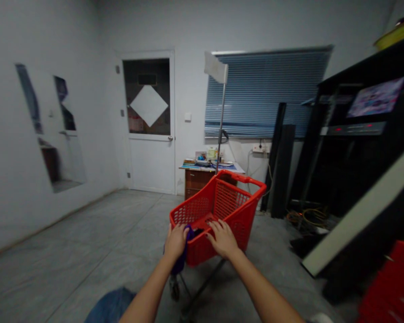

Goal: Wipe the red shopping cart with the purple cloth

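Observation:
A red plastic shopping cart with perforated sides stands tilted in front of me on a dark metal frame. My left hand is closed on a purple cloth that drapes over the cart's near left corner. Part of the cloth is hidden behind that hand. Over the near rim curl the fingers of my right hand, with the thumb apart on the outer side. A pole with a white flag rises from behind the cart's far end. A caster wheel shows beneath the near left side.
A small wooden desk with assorted items stands behind the cart, below a blue blind. At right are a black rack, a leaning pale panel, loose cables and a red object. A white door is at the back.

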`<state>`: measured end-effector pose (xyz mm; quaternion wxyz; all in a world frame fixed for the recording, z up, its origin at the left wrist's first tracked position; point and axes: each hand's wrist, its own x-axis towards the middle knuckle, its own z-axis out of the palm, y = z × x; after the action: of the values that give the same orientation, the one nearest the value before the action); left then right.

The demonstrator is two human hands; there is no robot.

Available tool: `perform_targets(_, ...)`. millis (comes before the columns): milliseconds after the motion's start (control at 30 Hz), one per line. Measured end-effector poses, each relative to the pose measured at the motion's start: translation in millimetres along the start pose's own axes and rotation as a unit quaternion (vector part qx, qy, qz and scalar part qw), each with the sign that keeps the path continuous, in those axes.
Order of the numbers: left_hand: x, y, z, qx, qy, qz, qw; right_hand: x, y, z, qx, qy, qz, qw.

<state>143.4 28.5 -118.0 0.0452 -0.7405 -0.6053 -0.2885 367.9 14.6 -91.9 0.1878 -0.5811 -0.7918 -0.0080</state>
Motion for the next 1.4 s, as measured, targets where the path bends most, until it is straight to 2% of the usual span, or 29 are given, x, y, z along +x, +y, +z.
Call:
perform_targets(100, -4, 10, -4.0, 0.016, -0.004, 0.001, 1.0, 1, 1, -3, -0.003, -0.023, -0.006, 1.0)
perform_targets(200, -9, 39, -0.9, 0.027, 0.001, -0.009, 1.0, -3, -2, -2, -0.007, -0.018, 0.017, 1.0)
perform_targets(300, -9, 69, 5.9, 0.021, 0.036, -0.021, 0.999, -7, -5, -1, -0.007, -0.015, 0.021, 1.0)
perform_targets(367, -7, 78, 9.8, 0.013, 0.051, -0.003, 0.999, -8, -2, -2, -0.005, -0.024, 0.005, 1.0)
perform_targets(467, -6, 62, 11.4, 0.013, 0.04, 0.033, 0.999, -9, 13, -6, -0.013, -0.012, 0.007, 1.0)
perform_targets(600, -11, 21, 5.6, 0.002, 0.021, 0.037, 0.999, -11, 29, -9, -0.027, 0.024, 0.044, 0.998)
perform_targets(667, -11, 15, 2.6, 0.004, 0.029, 0.032, 0.999, -12, 28, -8, -0.024, 0.027, 0.044, 0.998)
perform_targets(733, -8, 26, 2.6, 0.021, 0.036, 0.019, 0.999, -13, 25, -6, -0.02, 0.031, 0.051, 0.998)
perform_targets(800, -1, 49, 6.1, 0.042, 0.039, 0.011, 0.998, -14, 22, -5, -0.016, 0.034, 0.055, 0.998)
perform_targets(867, 7, 71, 11.2, 0.051, 0.036, 0.017, 0.998, -16, 22, -5, -0.015, 0.036, 0.055, 0.998)
perform_targets(933, 12, 82, 15.4, 0.045, 0.031, 0.037, 0.998, -17, 24, -6, -0.017, 0.036, 0.053, 0.998)
perform_targets(1000, 11, 76, 17.3, 0.035, 0.024, 0.066, 0.997, -19, 27, -8, -0.019, 0.033, 0.052, 0.998)
perform_targets(1067, 4, 56, 16.6, 0.031, 0.026, 0.078, 0.996, -20, 27, -10, -0.018, 0.033, 0.049, 0.998)
perform_targets(1167, -8, 21, 12.2, 0.025, 0.038, 0.057, 0.997, -21, 24, -9, -0.012, 0.04, 0.049, 0.998)
perform_targets(1233, -12, 11, 9.2, 0.022, 0.039, 0.041, 0.998, -20, 20, -6, -0.01, 0.047, 0.054, 0.997)
perform_targets(1300, -10, 20, 8.5, 0.036, 0.036, 0.024, 0.998, -20, 17, -3, -0.009, 0.052, 0.061, 0.997)
perform_targets(1400, 1, 57, 13.5, 0.061, 0.034, 0.014, 0.997, -20, 15, 1, -0.012, 0.054, 0.068, 0.996)
